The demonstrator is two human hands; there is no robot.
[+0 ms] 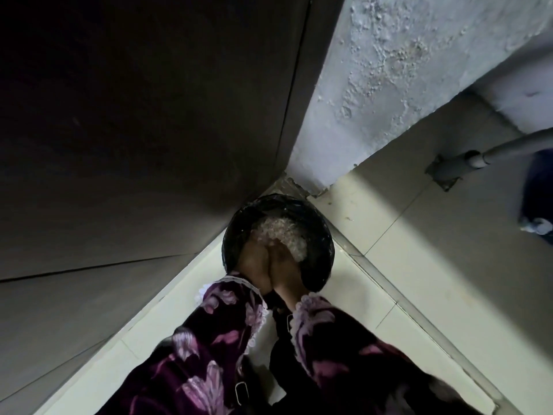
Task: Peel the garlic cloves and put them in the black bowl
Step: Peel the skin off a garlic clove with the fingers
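Observation:
A round black container (pixel 326 244) lined with shiny black plastic stands on the floor in a corner. A pile of whitish, papery garlic skins (pixel 282 235) lies inside it. My left hand (pixel 254 265) and my right hand (pixel 287 271) are side by side over the container, edges touching and fingers stretched towards the skins. The fingertips reach the pile and are partly hidden by it. I cannot tell whether the skins rest on my hands or lie in the container. No peeled cloves show. Both arms wear dark purple floral sleeves with white lace cuffs.
A dark flat panel (pixel 149 115) rises on the left and a rough white wall (pixel 404 70) on the right. They meet behind the container. Pale floor tiles (pixel 389 220) spread to the right, with a grey pipe (pixel 478 157) fixed low and a dark blue object (pixel 538 199) at the edge.

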